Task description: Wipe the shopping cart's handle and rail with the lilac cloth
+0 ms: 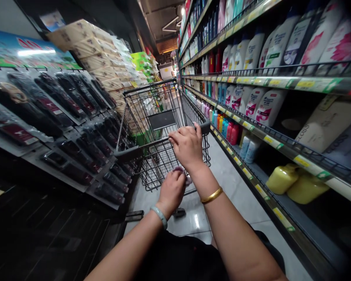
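Note:
A black wire shopping cart (160, 156) stands ahead of me, its basket seen from the handle end. My right hand (188, 146), with a gold bangle at the wrist, is closed over the cart's handle (159, 142), right of its middle. Lower and a little to the left, my left hand (172, 187) has its fingers curled in, with a pale green bangle on the wrist. A small purple, soft-looking thing (179, 169) shows at its fingers; most of it is hidden, so its kind is unclear. The left hand is apart from the handle.
Shelves (251, 82) of shampoo bottles (269, 105) line the right side, with yellow bottles (282, 179) low down. On the left hang packaged dark goods (67, 105) beside stacked cartons (96, 54). The tiled floor (231, 187) runs between them.

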The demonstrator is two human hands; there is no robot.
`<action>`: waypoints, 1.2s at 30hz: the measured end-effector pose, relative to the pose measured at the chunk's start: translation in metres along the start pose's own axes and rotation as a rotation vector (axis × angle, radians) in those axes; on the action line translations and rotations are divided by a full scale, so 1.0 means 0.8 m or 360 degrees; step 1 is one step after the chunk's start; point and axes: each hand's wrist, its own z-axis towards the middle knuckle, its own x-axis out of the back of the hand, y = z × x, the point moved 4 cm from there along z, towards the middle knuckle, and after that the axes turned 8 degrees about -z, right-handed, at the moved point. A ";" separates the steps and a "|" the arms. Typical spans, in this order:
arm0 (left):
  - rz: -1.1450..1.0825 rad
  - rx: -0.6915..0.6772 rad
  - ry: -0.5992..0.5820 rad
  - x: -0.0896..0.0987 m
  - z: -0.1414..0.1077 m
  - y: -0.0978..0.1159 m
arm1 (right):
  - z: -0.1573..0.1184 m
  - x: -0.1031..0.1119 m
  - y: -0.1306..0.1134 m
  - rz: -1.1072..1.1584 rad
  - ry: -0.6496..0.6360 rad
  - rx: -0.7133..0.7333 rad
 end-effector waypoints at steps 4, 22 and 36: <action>-0.0049 0.0067 0.0512 0.073 0.040 -0.011 | 0.002 0.001 -0.001 0.0012 -0.0017 -0.0009; -0.0054 0.0092 0.0959 0.137 0.063 -0.024 | 0.002 0.006 -0.002 0.0037 -0.0092 0.0023; -0.0033 0.0124 0.1110 0.182 0.064 -0.029 | 0.006 0.018 0.007 0.0164 -0.0117 0.0035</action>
